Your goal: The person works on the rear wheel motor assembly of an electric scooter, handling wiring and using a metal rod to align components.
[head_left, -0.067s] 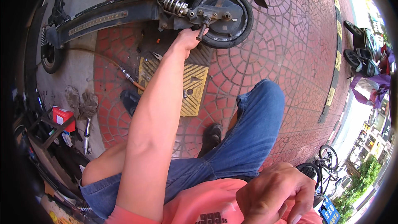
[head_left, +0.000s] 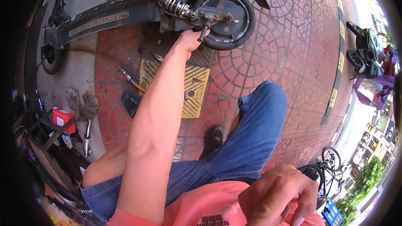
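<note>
An electric scooter (head_left: pixel 104 21) stands across the top of the view, its small black rear wheel (head_left: pixel 235 38) at the right end. My left arm stretches out to that wheel. There my left hand (head_left: pixel 189 42) is closed at a short dark metal bar (head_left: pixel 204 33) that sticks out by the hub; the bar crosses in front of its fingers and partly hides them. A coil spring shock (head_left: pixel 176 7) sits just above the hand. Close to my chest, my right hand (head_left: pixel 279 196) is raised with curled fingers, and their inside is hidden.
Under my left forearm lies a yellow-and-black ramp block (head_left: pixel 194 100), with pliers (head_left: pixel 158 57) and an air hose (head_left: pixel 130 78) beside it. A red box (head_left: pixel 64 120) and a silver tube (head_left: pixel 87 138) are at left. Parked scooters (head_left: pixel 366 52) and a bicycle (head_left: pixel 331 159) stand at right.
</note>
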Available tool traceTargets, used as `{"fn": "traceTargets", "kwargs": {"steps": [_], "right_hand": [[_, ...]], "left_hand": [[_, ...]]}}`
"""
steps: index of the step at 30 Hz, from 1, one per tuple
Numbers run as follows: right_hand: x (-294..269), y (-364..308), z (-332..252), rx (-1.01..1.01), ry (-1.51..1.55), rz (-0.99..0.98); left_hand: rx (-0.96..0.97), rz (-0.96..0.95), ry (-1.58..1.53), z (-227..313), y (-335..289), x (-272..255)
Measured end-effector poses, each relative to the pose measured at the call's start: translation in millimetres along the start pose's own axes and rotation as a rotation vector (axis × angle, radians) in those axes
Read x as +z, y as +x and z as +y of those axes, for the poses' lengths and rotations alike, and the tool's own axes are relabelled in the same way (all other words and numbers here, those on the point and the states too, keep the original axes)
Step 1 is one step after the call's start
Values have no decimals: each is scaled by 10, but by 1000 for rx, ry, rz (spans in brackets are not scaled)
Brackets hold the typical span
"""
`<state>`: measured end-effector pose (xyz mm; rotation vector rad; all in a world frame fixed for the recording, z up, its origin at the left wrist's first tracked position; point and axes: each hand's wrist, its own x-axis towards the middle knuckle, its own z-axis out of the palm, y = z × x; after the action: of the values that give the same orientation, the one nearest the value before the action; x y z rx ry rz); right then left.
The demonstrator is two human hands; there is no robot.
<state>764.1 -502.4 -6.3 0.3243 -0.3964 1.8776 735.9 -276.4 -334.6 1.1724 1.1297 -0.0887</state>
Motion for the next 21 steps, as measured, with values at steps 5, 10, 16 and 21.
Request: {"fn": "traceTargets", "kwargs": {"steps": [5,10,16,21], "right_hand": [[-51,-251,62,-144,-256,249],[-1011,-647,-420,-131,-570,954],[-2067,-1078,-808,-74,-887,1469],[-2258,-1015,-789,-57,-936,1515]], "left_hand": [[29,-22,-45,10,-38,-25],[17,-21,-3,43,-87,-34],[8,-43,11,179,-264,39],[22,4,54,113,-151,-23]]}}
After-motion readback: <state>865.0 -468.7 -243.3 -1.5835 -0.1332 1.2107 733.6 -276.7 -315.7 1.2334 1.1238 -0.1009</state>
